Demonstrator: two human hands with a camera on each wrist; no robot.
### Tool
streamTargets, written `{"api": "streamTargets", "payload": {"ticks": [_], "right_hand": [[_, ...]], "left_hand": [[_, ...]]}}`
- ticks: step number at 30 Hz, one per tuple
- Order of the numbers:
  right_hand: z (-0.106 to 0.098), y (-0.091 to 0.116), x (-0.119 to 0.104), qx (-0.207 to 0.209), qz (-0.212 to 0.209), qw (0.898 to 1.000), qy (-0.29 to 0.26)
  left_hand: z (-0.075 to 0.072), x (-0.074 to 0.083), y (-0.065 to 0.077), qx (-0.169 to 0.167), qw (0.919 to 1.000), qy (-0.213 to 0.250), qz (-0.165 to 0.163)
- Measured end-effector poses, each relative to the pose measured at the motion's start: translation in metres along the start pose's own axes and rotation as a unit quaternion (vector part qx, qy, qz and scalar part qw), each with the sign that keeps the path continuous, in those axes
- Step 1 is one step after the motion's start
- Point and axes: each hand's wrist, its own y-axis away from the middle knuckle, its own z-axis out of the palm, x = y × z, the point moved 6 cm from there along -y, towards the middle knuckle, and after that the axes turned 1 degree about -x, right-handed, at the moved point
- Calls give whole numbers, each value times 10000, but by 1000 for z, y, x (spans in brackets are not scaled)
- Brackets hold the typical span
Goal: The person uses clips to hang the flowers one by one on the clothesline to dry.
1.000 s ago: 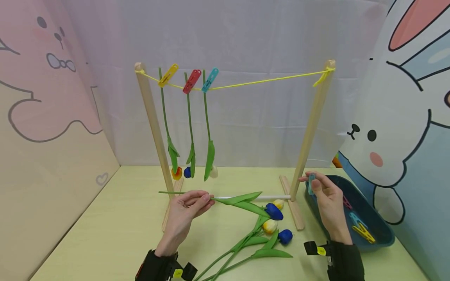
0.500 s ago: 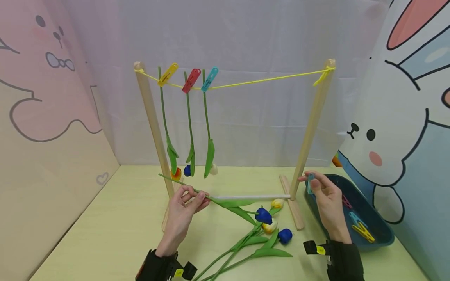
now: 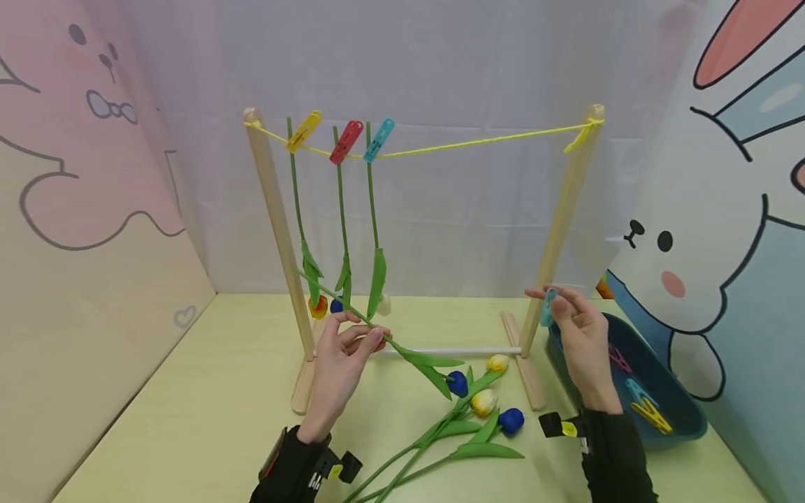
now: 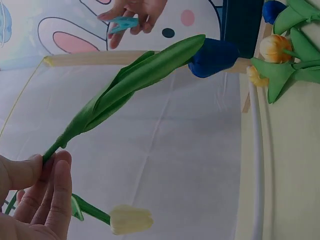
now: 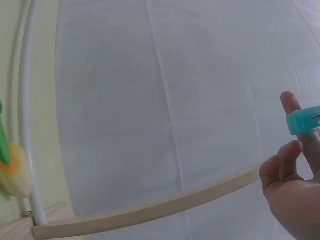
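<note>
My left hand (image 3: 346, 363) pinches the green stem of a blue artificial tulip (image 4: 212, 57) between thumb and fingers. The stem slants up to the left, and the bloom (image 3: 457, 383) points down to the right. In my right hand (image 3: 581, 342) is a light blue clothespin (image 5: 303, 121), held by thumb and fingers near the right post. Three tulips hang head down from a yellow string (image 3: 465, 144), clipped by a yellow clothespin (image 3: 304, 131), a red clothespin (image 3: 346, 142) and a blue clothespin (image 3: 379, 140).
Wooden posts (image 3: 274, 230) hold the string, with a white rod (image 3: 453, 351) joining their feet. Several tulips, including a blue one (image 3: 511, 421) and a yellow-white one (image 3: 484, 403), lie in front. A dark teal basin (image 3: 688, 429) with clothespins (image 3: 650, 415) stands at the right.
My left hand has risen slightly, tilting the tulip so its stem end goes up and its bloom drops to the left. My right hand has moved a little up and left with the clothespin.
</note>
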Motion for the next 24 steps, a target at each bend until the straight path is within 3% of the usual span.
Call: {"api": "streamTargets", "payload": {"ticks": [3, 6, 8, 10, 13, 15, 16, 20, 22, 23, 24], "right_hand": [[9, -14, -18, -131, -450, 9986, -235], [18, -26, -38, -223, -922, 9945, -447], [25, -34, -51, -255, -1234, 9906, -536], [31, -42, -62, -255, -1474, 9873, -536], [39, -54, -75, -165, -1725, 9839, -436], [44, -62, -84, -93, -1871, 9819, -283], [47, -66, -89, -65, -1971, 9802, -205], [61, -82, -109, 66, -2274, 9738, -52], [68, -91, -118, 138, -2304, 9729, -129], [71, -95, -122, 163, -2249, 9740, -226], [75, -100, -126, 167, -2193, 9750, -327]], "left_hand": [[6, 10, -8, -36, 9991, -260, 336], [9, 15, -18, -144, 9944, -415, 958], [10, 4, -28, -326, 9875, -402, 1486], [10, -21, -43, -521, 9777, -343, 2007], [10, -52, -62, -674, 9679, -391, 2389], [14, -48, -68, -661, 9679, -496, 2374], [15, -57, -74, -675, 9673, -493, 2394], [29, -20, -79, -683, 9701, -535, 2267], [35, -13, -86, -718, 9709, -559, 2217], [38, -1, -88, -696, 9703, -583, 2241], [41, -2, -94, -690, 9699, -583, 2260]]}}
